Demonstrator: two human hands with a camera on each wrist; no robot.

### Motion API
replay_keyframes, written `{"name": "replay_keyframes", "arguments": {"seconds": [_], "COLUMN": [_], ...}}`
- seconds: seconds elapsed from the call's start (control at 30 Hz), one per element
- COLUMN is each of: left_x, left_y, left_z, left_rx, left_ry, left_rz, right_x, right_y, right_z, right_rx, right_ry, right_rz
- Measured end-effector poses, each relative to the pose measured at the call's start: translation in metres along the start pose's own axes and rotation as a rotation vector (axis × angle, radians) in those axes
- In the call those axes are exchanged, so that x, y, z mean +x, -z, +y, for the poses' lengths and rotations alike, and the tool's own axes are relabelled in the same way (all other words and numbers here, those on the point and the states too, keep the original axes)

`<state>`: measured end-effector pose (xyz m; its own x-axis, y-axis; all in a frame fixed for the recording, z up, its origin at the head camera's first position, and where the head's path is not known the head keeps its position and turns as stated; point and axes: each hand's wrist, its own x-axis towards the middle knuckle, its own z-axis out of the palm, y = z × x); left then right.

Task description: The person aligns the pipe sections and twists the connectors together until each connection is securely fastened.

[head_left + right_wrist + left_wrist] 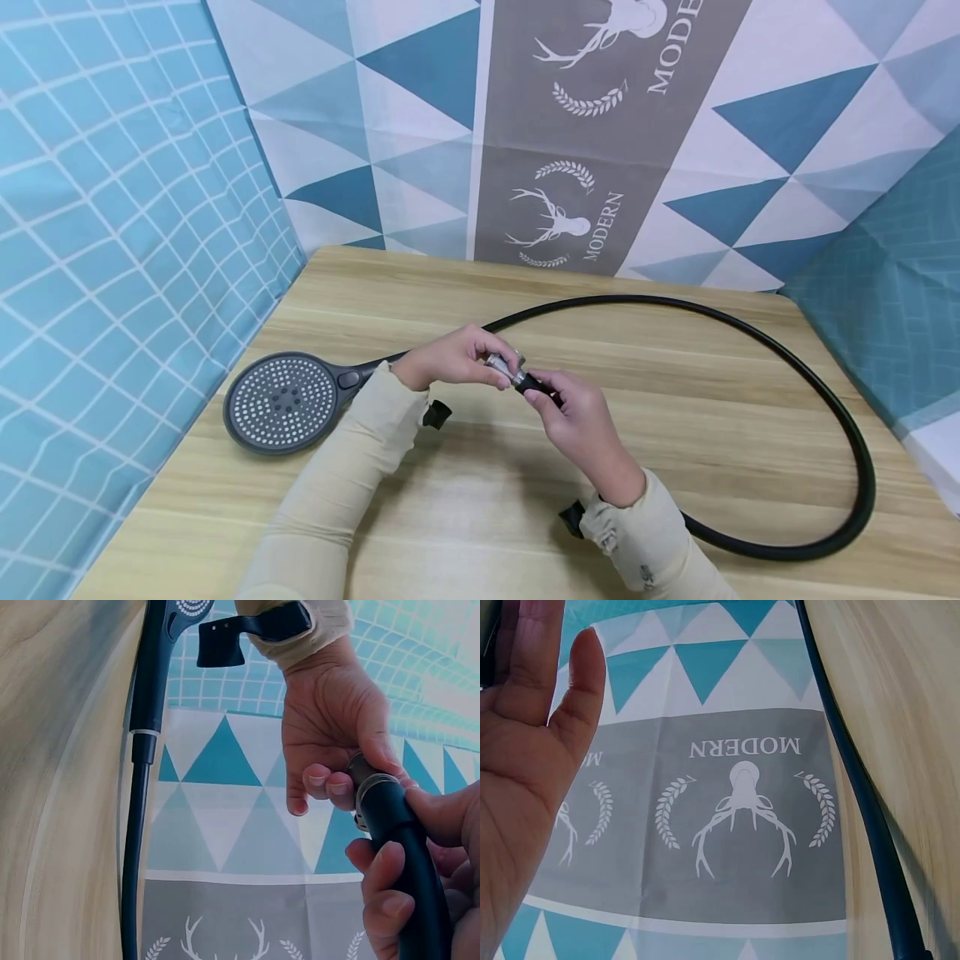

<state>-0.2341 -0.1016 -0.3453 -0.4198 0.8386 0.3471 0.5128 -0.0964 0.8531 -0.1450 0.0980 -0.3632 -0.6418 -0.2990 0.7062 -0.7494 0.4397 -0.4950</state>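
Note:
Over the middle of the tabletop, my left hand (455,360) pinches a small silver metal fitting (498,364) between thumb and fingers. My right hand (579,421) grips the black end of a shower hose (542,388) just below that fitting. In the right wrist view the metal fitting (363,769) sits at the tip of the hose end (401,840), partly hidden by fingers. A dark grey round shower head (283,403) lies face up at the left, with the hose running from its handle (149,682). The left wrist view shows the left palm (514,787) but not the fitting.
The black hose loops across the back of the wooden table (480,533) and curves round its right side. Behind stands a patterned cloth backdrop (420,100), with a blue tile-print sheet (112,208) on the left. Black mounts (437,414) stick out at both wrists.

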Motion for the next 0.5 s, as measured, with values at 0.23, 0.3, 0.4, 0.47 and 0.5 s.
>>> {"name": "replay_keyframes", "arguments": {"seconds": [0.23,0.3,0.4,0.47,0.5], "left_x": [0.001,0.003,0.004,0.004,0.004], "left_y": [-0.001,-0.001,-0.001,0.0,0.0], "left_z": [0.002,0.003,0.004,0.004,0.004], "left_rx": [-0.004,0.001,0.004,0.013,0.02], "left_ry": [-0.008,-0.012,0.001,0.014,0.02], "left_rz": [-0.013,-0.012,-0.006,0.003,0.009], "right_x": [-0.003,-0.003,-0.002,-0.001,-0.001], "right_y": [-0.001,-0.002,-0.003,-0.005,-0.005], "right_z": [-0.006,-0.005,0.0,0.003,0.005], "right_rx": [-0.059,-0.1,-0.121,-0.113,-0.101], "right_ry": [-0.124,-0.083,-0.017,0.0,-0.003], "right_rz": [-0.002,0.029,0.083,0.106,0.115]}}
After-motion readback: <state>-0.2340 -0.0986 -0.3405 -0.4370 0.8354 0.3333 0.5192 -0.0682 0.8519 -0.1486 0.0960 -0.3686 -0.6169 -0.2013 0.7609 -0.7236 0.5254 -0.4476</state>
